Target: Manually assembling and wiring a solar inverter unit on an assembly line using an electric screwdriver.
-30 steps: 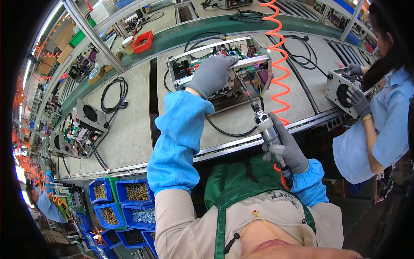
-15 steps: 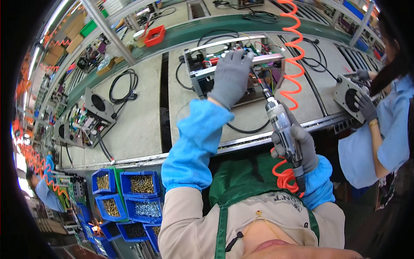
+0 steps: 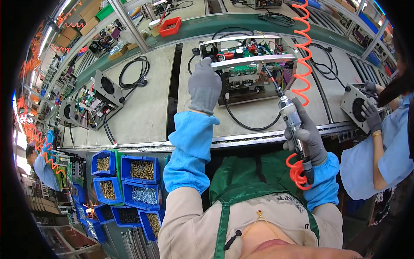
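Observation:
My right hand (image 3: 309,137), in a grey glove, is closed around a silver air screwdriver (image 3: 291,115). Its long bit points up and away, the tip at the front rail of an open metal chassis (image 3: 254,60). Green circuit boards, a red part and wiring show inside the chassis. At the chassis's left front corner, my gloved left hand (image 3: 204,86) is closed on the end of the silver rail (image 3: 241,63); its fingertips are partly hidden. A coiled orange air hose (image 3: 300,75) hangs just right of the chassis, and more orange coils loop below the screwdriver.
Blue bins (image 3: 143,169) of brass and silver screws stand at the lower left. Another unit with a round fan (image 3: 100,93) and a black cable (image 3: 133,71) lie on the bench's left. A co-worker's gloved hand (image 3: 371,115) handles a unit at right. A red tray (image 3: 170,26) sits behind.
My left hand has moved from over the chassis's top to its left front corner, uncovering the boards and rail. The screwdriver stays in my right hand, its bit near the rail. The view has shifted slightly.

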The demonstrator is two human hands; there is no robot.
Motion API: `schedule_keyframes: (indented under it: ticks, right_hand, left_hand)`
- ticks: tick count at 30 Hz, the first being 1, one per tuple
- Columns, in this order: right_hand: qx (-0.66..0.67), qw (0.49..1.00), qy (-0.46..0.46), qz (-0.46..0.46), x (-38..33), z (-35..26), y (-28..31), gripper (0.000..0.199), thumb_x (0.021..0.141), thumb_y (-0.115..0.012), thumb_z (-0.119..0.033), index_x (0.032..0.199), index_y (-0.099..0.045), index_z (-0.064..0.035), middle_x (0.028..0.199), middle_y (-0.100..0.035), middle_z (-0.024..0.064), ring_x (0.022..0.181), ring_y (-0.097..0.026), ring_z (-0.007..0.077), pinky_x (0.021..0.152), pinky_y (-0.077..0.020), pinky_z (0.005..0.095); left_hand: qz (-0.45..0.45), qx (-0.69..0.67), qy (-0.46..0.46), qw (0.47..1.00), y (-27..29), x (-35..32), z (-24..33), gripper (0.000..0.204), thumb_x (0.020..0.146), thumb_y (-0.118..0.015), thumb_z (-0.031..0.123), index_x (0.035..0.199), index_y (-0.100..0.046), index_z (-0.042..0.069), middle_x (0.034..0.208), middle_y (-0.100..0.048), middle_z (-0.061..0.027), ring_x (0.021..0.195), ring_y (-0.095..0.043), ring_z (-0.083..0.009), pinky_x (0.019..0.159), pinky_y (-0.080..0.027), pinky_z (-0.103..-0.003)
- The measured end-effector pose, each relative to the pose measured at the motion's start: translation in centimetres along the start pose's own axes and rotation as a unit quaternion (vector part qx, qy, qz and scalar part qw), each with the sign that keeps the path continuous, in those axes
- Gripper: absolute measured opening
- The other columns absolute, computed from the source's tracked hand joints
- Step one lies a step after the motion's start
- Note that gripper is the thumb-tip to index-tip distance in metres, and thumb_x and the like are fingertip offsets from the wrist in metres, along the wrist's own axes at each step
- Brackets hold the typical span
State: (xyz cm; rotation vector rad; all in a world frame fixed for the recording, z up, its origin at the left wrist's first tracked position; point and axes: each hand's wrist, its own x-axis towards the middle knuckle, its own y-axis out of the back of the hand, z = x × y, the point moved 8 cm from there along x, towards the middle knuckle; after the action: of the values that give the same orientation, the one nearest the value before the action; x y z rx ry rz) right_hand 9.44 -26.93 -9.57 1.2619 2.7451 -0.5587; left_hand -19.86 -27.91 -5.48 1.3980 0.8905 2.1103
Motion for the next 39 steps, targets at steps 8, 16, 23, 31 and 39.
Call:
schedule_keyframes:
  ticks: [8, 16, 23, 31, 39]
  right_hand:
    - [-0.07, 0.997, -0.024, -0.007, -0.2, -0.8, 2.9, 0.106, 0.065, -0.073, -0.031, 0.153, -0.016, -0.0185, 0.075, -0.058, 0.0097, 0.052, -0.059, 0.0159, 0.057, -0.0581, 0.0329]
    - [0.007, 1.0, 0.003, 0.011, -0.7, 0.7, 1.0, 0.102, 0.068, -0.071, -0.029, 0.153, -0.016, -0.0198, 0.077, -0.059, 0.0093, 0.055, -0.06, 0.0146, 0.056, -0.0587, 0.0306]
    - [0.003, 0.999, 0.018, 0.041, -0.8, 1.1, -1.2, 0.087, 0.08, -0.061, -0.024, 0.153, -0.014, -0.0197, 0.078, -0.058, 0.0108, 0.052, -0.059, 0.015, 0.058, -0.0582, 0.0311]
    - [0.058, 0.993, 0.09, -0.039, -0.5, 2.7, 1.1, 0.068, 0.092, -0.057, -0.027, 0.148, -0.022, -0.0109, 0.087, -0.055, 0.0121, 0.052, -0.054, 0.0124, 0.063, -0.0591, 0.0336]
    - [0.05, 0.993, 0.094, -0.055, -0.5, 2.6, 1.0, 0.071, 0.093, -0.057, -0.027, 0.151, -0.017, -0.0151, 0.087, -0.056, 0.0116, 0.054, -0.056, 0.0122, 0.063, -0.0584, 0.0326]
  left_hand:
    - [0.043, -0.078, 0.068, 0.994, 1.1, -2.6, 0.7, 0.045, 0.082, -0.065, 0.016, 0.125, -0.05, 0.011, 0.104, -0.058, -0.013, 0.085, -0.065, -0.0311, 0.067, -0.054, -0.042]
    - [0.009, -0.113, 0.032, 0.993, 2.4, -0.7, 0.9, 0.029, 0.074, -0.077, 0.021, 0.098, -0.065, 0.009, 0.095, -0.062, -0.0101, 0.077, -0.066, -0.0292, 0.067, -0.053, -0.04]
    - [0.066, -0.076, 0.045, 0.994, 1.8, -2.3, 0.5, 0.044, 0.074, -0.074, 0.018, 0.114, -0.058, 0.007, 0.102, -0.06, -0.0146, 0.09, -0.062, -0.032, 0.075, -0.051, -0.042]
    - [-0.232, -0.185, -0.011, 0.955, 7.4, -12.0, -3.0, 0.048, 0.084, -0.064, 0.022, 0.127, -0.055, 0.005, 0.107, -0.064, -0.0186, 0.097, -0.061, -0.0341, 0.085, -0.05, -0.04]
    - [-0.387, 0.309, 0.408, 0.767, 21.3, -32.1, -22.7, 0.03, 0.076, -0.065, 0.032, 0.092, -0.069, 0.007, 0.094, -0.067, -0.0161, 0.091, -0.064, -0.035, 0.081, -0.053, -0.044]
